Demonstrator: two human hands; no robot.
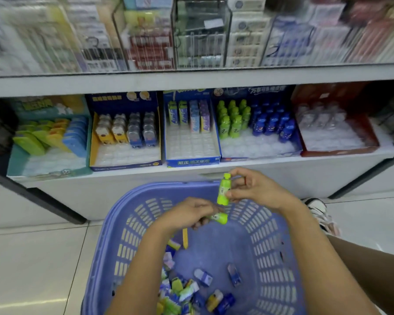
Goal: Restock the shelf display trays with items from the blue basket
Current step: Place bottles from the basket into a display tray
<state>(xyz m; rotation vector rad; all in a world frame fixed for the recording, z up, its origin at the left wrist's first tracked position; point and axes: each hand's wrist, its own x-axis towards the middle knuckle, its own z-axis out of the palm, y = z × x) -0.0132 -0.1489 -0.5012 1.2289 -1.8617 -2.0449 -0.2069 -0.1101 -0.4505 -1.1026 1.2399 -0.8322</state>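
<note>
- Bottles are held in both hands, over the far end of the blue basket [127, 201].
- One green bottle [224, 193] is pinched by the right hand [257, 189], between the thumb and the fingertips. It is held standing up, with its cap at the top.
- A second green bottle [220, 218] is gripped in the curled fingers of the left hand [187, 214]. It is held on its side, with its fat end pointing to the right. Its cap is hidden by the fingers.
- The bottle tray [259, 147] is seen on the low shelf [191, 172], ahead of the hands and a little to the right.
- Green bottles in rows [231, 119] are stood at the back left of the tray, with blue ones beside them. The front of the tray is bare.
- The right hand is held higher and nearer to the tray than the left hand, so its bottle can probably be put in first.
- That bottle is already turned the same way as the ones in the tray, so little turning should be needed. The bottle on its side would have to be tipped up first.
- Many small items [187, 289] are seen at the near end of the basket, so the job is judged to be far from done.
</note>
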